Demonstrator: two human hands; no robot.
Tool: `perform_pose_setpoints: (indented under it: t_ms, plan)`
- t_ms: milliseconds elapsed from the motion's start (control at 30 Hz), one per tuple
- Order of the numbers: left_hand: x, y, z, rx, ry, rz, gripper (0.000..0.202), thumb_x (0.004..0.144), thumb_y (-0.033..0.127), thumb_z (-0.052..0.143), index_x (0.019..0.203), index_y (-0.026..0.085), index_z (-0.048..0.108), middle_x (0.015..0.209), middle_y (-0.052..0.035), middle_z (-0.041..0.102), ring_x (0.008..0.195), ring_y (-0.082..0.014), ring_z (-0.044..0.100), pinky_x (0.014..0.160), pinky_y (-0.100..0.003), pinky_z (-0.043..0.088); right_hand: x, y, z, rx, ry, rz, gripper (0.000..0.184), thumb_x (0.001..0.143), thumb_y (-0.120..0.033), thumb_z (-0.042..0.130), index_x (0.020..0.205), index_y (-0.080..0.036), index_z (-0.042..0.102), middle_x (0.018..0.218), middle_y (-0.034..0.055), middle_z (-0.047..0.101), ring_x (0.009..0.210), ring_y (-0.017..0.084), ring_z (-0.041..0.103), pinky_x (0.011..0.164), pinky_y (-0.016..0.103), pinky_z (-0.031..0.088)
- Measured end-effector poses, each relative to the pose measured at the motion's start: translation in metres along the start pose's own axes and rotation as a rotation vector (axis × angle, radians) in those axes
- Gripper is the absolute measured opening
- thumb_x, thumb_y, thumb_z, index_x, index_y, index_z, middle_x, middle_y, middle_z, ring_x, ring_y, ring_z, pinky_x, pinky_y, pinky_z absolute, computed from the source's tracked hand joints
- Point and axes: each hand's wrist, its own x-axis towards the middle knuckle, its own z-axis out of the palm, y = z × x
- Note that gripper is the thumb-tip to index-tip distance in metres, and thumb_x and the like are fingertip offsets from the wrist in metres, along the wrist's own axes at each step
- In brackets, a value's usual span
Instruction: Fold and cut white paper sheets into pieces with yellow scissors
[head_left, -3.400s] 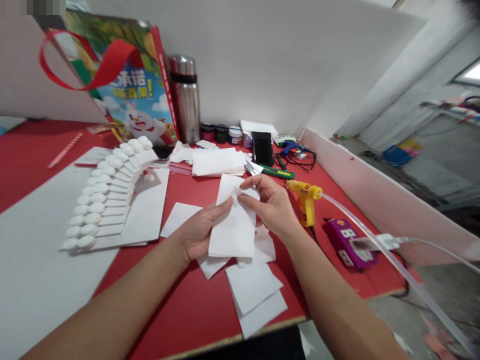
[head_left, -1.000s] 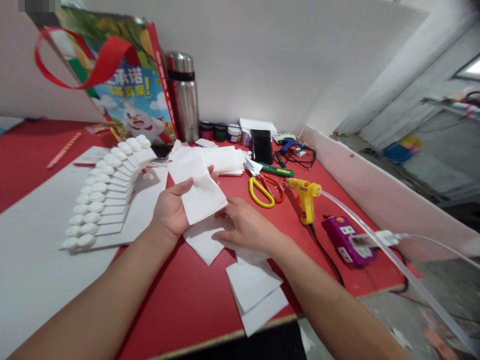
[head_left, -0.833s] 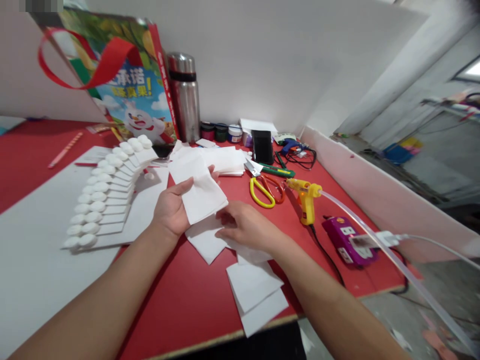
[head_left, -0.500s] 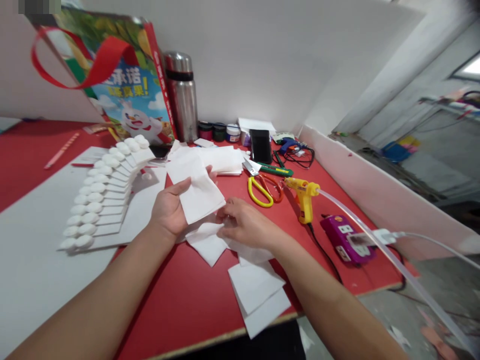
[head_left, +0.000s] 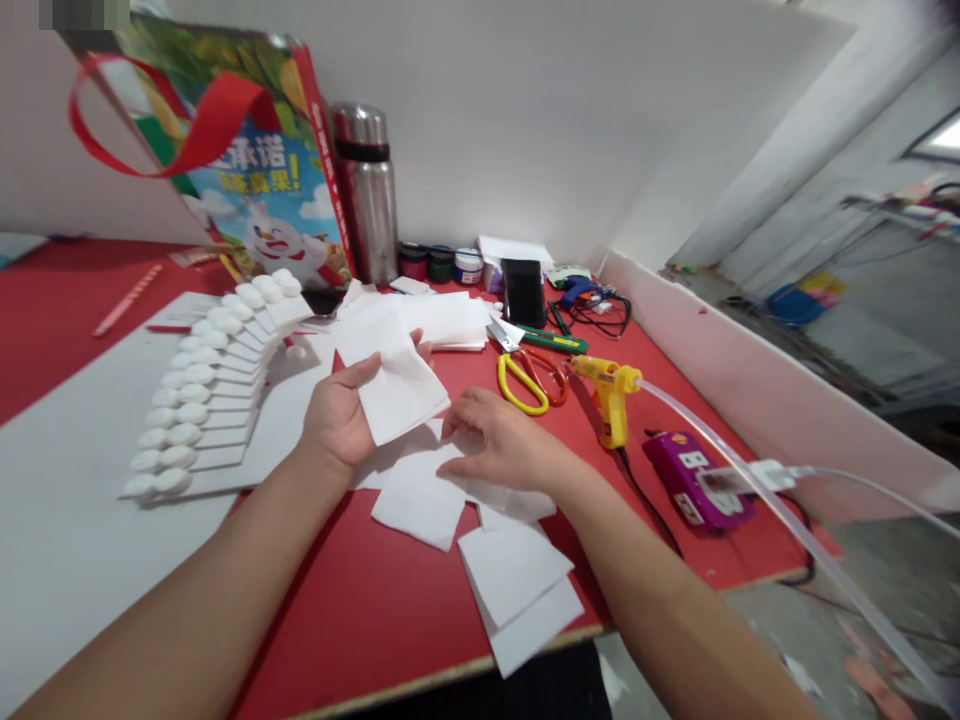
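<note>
My left hand (head_left: 337,415) is closed on a small stack of white paper sheets (head_left: 401,385), thumb on top and fingertips showing at the far edge. Just right of it, my right hand (head_left: 499,440) hovers low over loose paper pieces, its thumb and fingers apart with nothing between them. A square of white paper (head_left: 420,505) lies flat below its thumb. More paper pieces (head_left: 514,575) overlap nearer the table edge, partly beneath my right wrist. Behind the held stack rests a pile of white paper (head_left: 450,320).
At left, a curved fan of white strips with rounded tips (head_left: 217,390) stands on a white board (head_left: 67,490). Scissors (head_left: 525,385), a green cutter (head_left: 555,341), a yellow glue gun (head_left: 611,400) and a purple box (head_left: 694,480) lie rightward. A steel flask (head_left: 371,215) stands behind.
My right hand has opened its fingers and shifted slightly right. The paper square under it, tilted and partly covered before, now lies flatter and shows more. My left hand keeps its stack.
</note>
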Motion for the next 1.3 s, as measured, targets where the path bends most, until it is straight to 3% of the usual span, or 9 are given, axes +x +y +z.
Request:
perform_pose_setpoints:
  t_ms: [200,400,500,633,867,1033,1200,1300]
  plan:
    - [-0.002,-0.003,0.005,-0.040,0.036,-0.023,0.056,0.099,0.018,0.043,0.154,0.011,0.043,0.118,-0.0165,0.076,0.100,-0.0242,0.076,0.095,-0.041,0.058,-0.001,-0.011,0.001,-0.064,-0.125,-0.027,0.006,0.082,-0.015,0.076,0.081,-0.017,0.070,0.094,0.0062,0.060,0.096,0.022,0.059,0.083,0.033,0.044]
    - [-0.001,-0.002,0.002,0.012,0.029,-0.017,0.057,0.098,0.017,0.046,0.154,0.013,0.044,0.119,-0.0152,0.076,0.102,-0.0241,0.075,0.097,-0.040,0.057,-0.002,-0.011,0.000,-0.110,-0.104,-0.007,0.022,0.081,-0.023,0.079,0.100,-0.015,0.070,0.103,0.0096,0.061,0.103,0.026,0.059,0.084,0.034,0.045]
    - [-0.001,-0.002,0.003,0.002,0.030,-0.016,0.057,0.098,0.018,0.044,0.155,0.011,0.044,0.118,-0.0150,0.076,0.101,-0.0235,0.075,0.097,-0.039,0.057,-0.002,-0.013,-0.001,-0.092,-0.148,-0.041,0.007,0.085,-0.016,0.073,0.091,-0.015,0.069,0.098,0.0086,0.062,0.097,0.023,0.060,0.084,0.033,0.045]
    - [-0.001,-0.002,0.005,0.013,0.050,-0.006,0.054,0.100,0.019,0.041,0.154,0.011,0.045,0.113,-0.0139,0.078,0.096,-0.0229,0.076,0.097,-0.040,0.058,-0.001,-0.011,-0.001,-0.023,-0.121,-0.059,0.008,0.082,-0.010,0.073,0.084,-0.015,0.068,0.092,0.0051,0.061,0.088,0.018,0.059,0.079,0.029,0.045]
    - [0.001,-0.002,0.001,0.051,0.040,0.041,0.055,0.099,0.017,0.042,0.154,0.010,0.044,0.118,-0.0159,0.076,0.102,-0.0244,0.076,0.101,-0.042,0.056,-0.001,0.001,-0.005,0.258,-0.044,-0.108,0.014,0.079,-0.004,0.069,0.080,-0.017,0.067,0.087,0.0008,0.064,0.081,0.014,0.060,0.075,0.027,0.045]
    - [0.003,-0.001,0.001,0.086,0.024,0.040,0.053,0.099,0.016,0.041,0.151,0.009,0.047,0.117,-0.0167,0.076,0.106,-0.0267,0.075,0.100,-0.046,0.057,-0.008,0.003,-0.016,0.535,-0.041,-0.086,0.008,0.080,-0.013,0.072,0.083,-0.017,0.066,0.089,0.0025,0.070,0.083,0.015,0.064,0.080,0.030,0.048]
    - [-0.002,-0.013,0.007,0.227,0.007,-0.196,0.053,0.093,0.013,0.047,0.144,0.000,0.054,0.113,-0.0231,0.076,0.104,-0.0340,0.075,0.097,-0.052,0.057,-0.016,0.007,-0.024,1.039,0.054,-0.159,0.021,0.076,-0.023,0.083,0.083,-0.019,0.063,0.081,0.0003,0.068,0.070,0.012,0.063,0.065,0.026,0.050]
    - [-0.008,-0.029,0.015,0.331,0.009,-0.257,0.050,0.087,0.008,0.055,0.137,-0.001,0.059,0.108,-0.0230,0.077,0.096,-0.0337,0.076,0.094,-0.049,0.058,-0.014,0.008,-0.025,1.046,0.235,-0.116,0.022,0.076,-0.026,0.084,0.087,-0.021,0.066,0.077,-0.0019,0.066,0.062,0.010,0.059,0.057,0.024,0.046]
